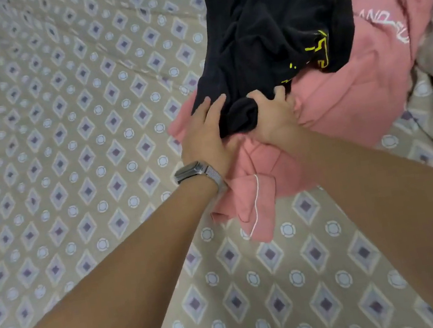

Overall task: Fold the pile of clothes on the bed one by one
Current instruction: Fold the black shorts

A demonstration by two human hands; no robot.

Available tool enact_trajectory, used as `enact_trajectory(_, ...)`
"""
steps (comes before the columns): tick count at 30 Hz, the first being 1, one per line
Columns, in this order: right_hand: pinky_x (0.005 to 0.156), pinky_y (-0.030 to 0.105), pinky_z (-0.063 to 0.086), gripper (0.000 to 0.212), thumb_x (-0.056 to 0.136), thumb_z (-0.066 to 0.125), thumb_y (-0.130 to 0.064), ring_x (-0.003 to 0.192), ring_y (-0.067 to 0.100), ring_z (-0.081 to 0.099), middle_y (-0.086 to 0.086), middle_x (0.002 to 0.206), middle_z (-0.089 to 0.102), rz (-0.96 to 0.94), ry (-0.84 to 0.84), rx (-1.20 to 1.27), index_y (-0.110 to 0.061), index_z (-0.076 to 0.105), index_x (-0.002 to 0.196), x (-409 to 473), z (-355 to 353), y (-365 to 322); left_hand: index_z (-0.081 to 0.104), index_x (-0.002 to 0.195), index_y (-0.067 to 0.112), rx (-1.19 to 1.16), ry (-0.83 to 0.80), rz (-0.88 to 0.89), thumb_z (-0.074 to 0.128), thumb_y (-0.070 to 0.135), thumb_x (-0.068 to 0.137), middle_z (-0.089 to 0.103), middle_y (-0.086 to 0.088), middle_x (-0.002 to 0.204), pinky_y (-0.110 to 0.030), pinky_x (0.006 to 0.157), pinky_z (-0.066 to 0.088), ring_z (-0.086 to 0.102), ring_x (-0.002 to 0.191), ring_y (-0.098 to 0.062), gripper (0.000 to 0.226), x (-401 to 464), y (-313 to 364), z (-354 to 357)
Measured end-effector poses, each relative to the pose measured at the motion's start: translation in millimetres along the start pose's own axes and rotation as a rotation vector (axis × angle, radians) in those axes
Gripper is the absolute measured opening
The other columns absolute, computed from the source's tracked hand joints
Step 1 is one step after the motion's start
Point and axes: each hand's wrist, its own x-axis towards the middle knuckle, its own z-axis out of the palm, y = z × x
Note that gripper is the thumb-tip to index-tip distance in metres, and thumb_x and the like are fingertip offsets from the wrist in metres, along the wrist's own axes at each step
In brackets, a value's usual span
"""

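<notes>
Toward the far right edge of the patterned bed sheet (62,131), a pink garment (362,89) lies under a crumpled black garment (267,28). Both hands grip the black one's near end: left hand (205,137) with fingers half-curled against it, a watch (196,171) on its wrist; right hand (273,115) clenched around bunched cloth.

I see the bed sheet (62,131) in a dull tan, printed all over with rows of lilac diamonds with darker purple centres and small pale blue-white rings between them. On my screen the black garment (273,27) carries neon yellow line markings near one edge, and the pink garment (367,83) under it shows white outlined lettering and a thin white cord. The watch (196,171) is grey metal with a mesh band.
</notes>
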Motion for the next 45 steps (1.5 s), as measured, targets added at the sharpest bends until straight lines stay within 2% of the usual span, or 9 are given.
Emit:
enact_trajectory(3,0.109,0.047,0.031,0.049,0.079,0.069,-0.025,0.125,0.033,0.032,0.003,0.130,0.035,0.015,0.055,0.022,-0.045,0.052,0.120,5.6,-0.2,-5.0,0.059,0.128,0.019,-0.097,-0.006,-0.157,0.073,0.024,0.080,0.059,-0.003,0.128,-0.025,0.102,0.038,0.051,0.122,-0.020,0.050,13.5,-1.5,13.6)
enact_trajectory(7,0.099,0.036,0.046,0.044,0.076,0.075,-0.018,0.113,0.023,0.052,0.000,0.100,0.062,-0.062,-0.168,0.142,-0.036,0.067,0.116,14.4,-43.5,2.8,0.070,0.098,0.009,-0.144,0.064,-0.292,0.063,0.018,0.090,0.059,0.005,0.102,-0.013,0.085,0.033,0.055,0.104,-0.012,0.014,10.3,-2.8,6.0)
enact_trajectory(14,0.074,0.014,0.035,0.034,0.072,0.064,0.006,0.090,0.008,0.057,0.003,0.097,0.073,-0.248,0.082,0.317,-0.010,0.076,0.099,-49.5,-49.4,51.5,0.059,0.104,0.009,0.058,-0.083,0.071,0.047,0.014,0.093,0.065,-0.013,0.095,-0.038,0.074,0.045,0.060,0.089,-0.032,0.017,-36.1,21.8,-18.0)
enact_trajectory(19,0.073,0.030,0.037,0.032,0.072,0.060,0.001,0.085,0.029,0.057,0.002,0.082,0.069,-0.303,0.254,0.260,-0.020,0.069,0.093,-129.0,3.1,101.7,0.054,0.105,0.015,0.425,-0.239,0.284,0.049,0.017,0.092,0.058,-0.008,0.082,-0.033,0.065,0.029,0.056,0.083,-0.031,0.014,-71.5,34.3,-23.0)
enact_trajectory(23,0.063,0.028,0.035,0.023,0.072,0.055,-0.019,0.074,0.024,0.054,-0.007,0.070,0.060,-0.268,0.254,0.307,-0.023,0.068,0.091,-190.3,28.4,120.6,0.052,0.102,0.015,0.396,-0.426,0.224,0.047,0.024,0.093,0.048,-0.004,0.081,-0.033,0.067,0.035,0.045,0.081,-0.024,0.014,-115.0,31.5,-4.8)
enact_trajectory(28,0.067,0.018,0.049,0.034,0.071,0.065,0.006,0.068,0.010,0.062,-0.011,0.071,0.066,-0.183,0.216,0.420,-0.025,0.068,0.085,-228.9,46.6,135.0,0.055,0.107,0.016,0.341,-0.498,0.093,0.045,0.028,0.096,0.055,-0.007,0.089,-0.030,0.069,0.037,0.055,0.089,-0.028,0.020,-162.3,14.5,30.5)
enact_trajectory(31,0.061,0.036,0.047,0.032,0.076,0.060,-0.004,0.068,0.019,0.057,-0.008,0.072,0.061,-0.191,0.149,0.283,-0.031,0.058,0.094,-226.5,46.6,135.1,0.055,0.117,0.017,0.286,-0.458,0.028,0.044,0.031,0.099,0.051,-0.006,0.091,-0.029,0.069,0.033,0.049,0.084,-0.026,0.025,-172.2,2.5,46.6)
enact_trajectory(35,0.052,0.030,0.033,0.028,0.078,0.060,-0.015,0.065,0.015,0.054,-0.008,0.067,0.054,-0.235,0.186,0.137,-0.035,0.052,0.098,-219.5,47.4,137.8,0.056,0.114,0.022,0.278,-0.341,0.049,0.040,0.040,0.100,0.048,-0.004,0.088,-0.029,0.072,0.031,0.053,0.091,-0.029,0.027,-172.8,-8.1,64.4)
enact_trajectory(45,0.059,0.027,0.043,0.007,0.083,0.067,-0.045,0.070,0.009,0.057,-0.013,0.071,0.063,-0.282,0.299,0.149,-0.038,0.065,0.082,-212.6,56.5,147.2,0.049,0.074,0.027,-0.072,-0.005,0.097,0.039,0.054,0.095,0.057,-0.004,0.074,-0.032,0.068,0.029,0.048,0.078,-0.021,0.036,-193.7,-25.3,86.8)
